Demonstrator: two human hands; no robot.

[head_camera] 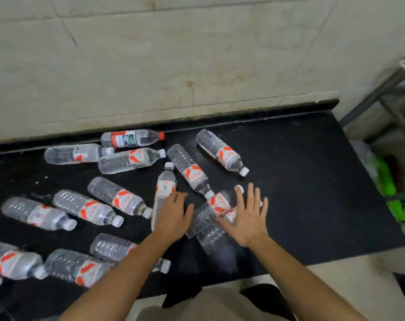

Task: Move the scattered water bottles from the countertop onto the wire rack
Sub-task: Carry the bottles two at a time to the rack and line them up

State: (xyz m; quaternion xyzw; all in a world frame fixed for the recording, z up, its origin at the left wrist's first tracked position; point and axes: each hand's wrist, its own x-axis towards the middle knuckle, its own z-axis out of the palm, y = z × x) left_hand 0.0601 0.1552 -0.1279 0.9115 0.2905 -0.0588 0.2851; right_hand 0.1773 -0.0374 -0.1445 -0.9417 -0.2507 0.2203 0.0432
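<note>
1. Head view, far left: the black countertop (pixel 301 181) carries clear water bottles lying on their sides. The front-left bottle (pixel 14 262) sits at the near edge, and the outer bottle (pixel 35 213) lies behind it.
2. Left of centre: two slanted bottles, the first (pixel 85 207) and the second (pixel 118 195), lie side by side with caps pointing right. Nearer the front, the near bottle (pixel 76 267) and the covered bottle (pixel 111 247) lie partly under the left forearm.
3. Rear left, against the tiled wall (pixel 173 54): the red-capped bottle (pixel 132 138) lies along the back edge. Just in front of it are the rear bottle (pixel 74 154) and the overlapping bottle (pixel 127 159).
4. Centre: the left hand (pixel 173 214) lies on the centre bottle (pixel 165 184), fingers curled over its body and thumb out to the right. That bottle's cap points towards the wall.
5. Just right of it, the diagonal bottle (pixel 190 170) lies cap-down towards the hands.
6. Right of centre: the right hand (pixel 250 216) is palm down with fingers straight and spread over two blurred bottles, the labelled one (pixel 220 202) and the lower one (pixel 210 235). Contact cannot be confirmed.
7. Behind that hand, the far bottle (pixel 222 151) lies apart from the others.
8. Far right: the wire rack (pixel 382 93) stands beyond the counter's end, with a green item (pixel 386 186) below it.
</note>
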